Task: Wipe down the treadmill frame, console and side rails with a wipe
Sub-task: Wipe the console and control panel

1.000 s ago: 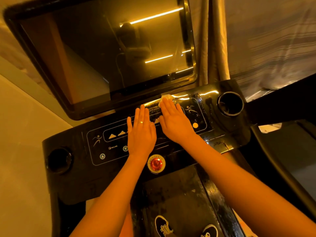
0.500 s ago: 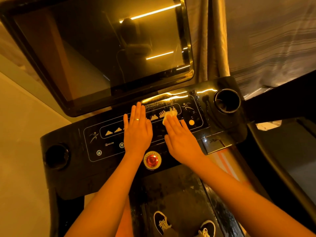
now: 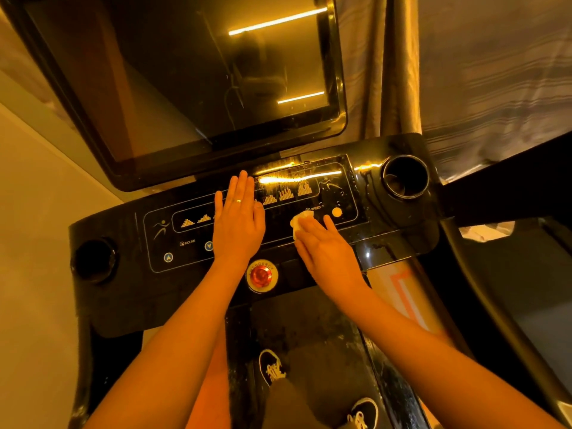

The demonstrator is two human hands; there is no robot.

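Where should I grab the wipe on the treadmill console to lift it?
Pinch the crumpled edge of the wipe that shows beyond the fingertips of the right hand, coming from above. It lies pressed against the console under straight fingers, so only that bunched end offers purchase.

Left hand (image 3: 238, 221) flat on console (image 3: 123, 292), right hand (image 3: 325, 252) beside it on wipe (image 3: 299, 218), screen (image 3: 185, 82) behind.

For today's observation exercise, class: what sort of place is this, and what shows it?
Likely a home or small-room workout spot, possibly a gym: a treadmill console with its red emergency button, a large dark screen above it, and a curtain close behind.
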